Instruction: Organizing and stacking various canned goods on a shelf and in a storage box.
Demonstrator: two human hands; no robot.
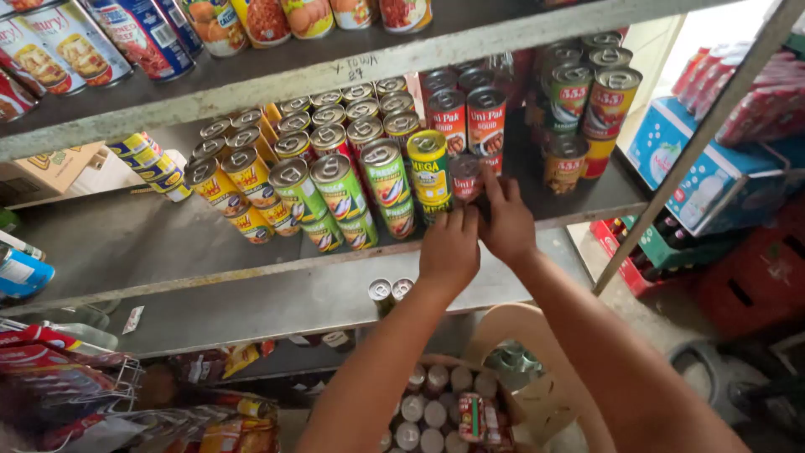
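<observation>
Both my hands reach up to the middle grey shelf (126, 243). My right hand (506, 222) grips a small red can (465, 177) at the shelf's front edge. My left hand (449, 249) sits right beside it, fingers curled against the bottom of a tall green-and-yellow can (430, 172). Rows of green and yellow pull-tab cans (323, 180) stand to the left, two high. Behind the small can stand tall red cans (468, 122).
Stacked red and green cans (587, 101) fill the shelf's right end. Two loose cans (390, 290) sit on the lower shelf. A box of several cans (440, 407) lies below by a beige plastic chair (537, 369). Red crates (746, 285) and a blue carton (688, 168) stand at right.
</observation>
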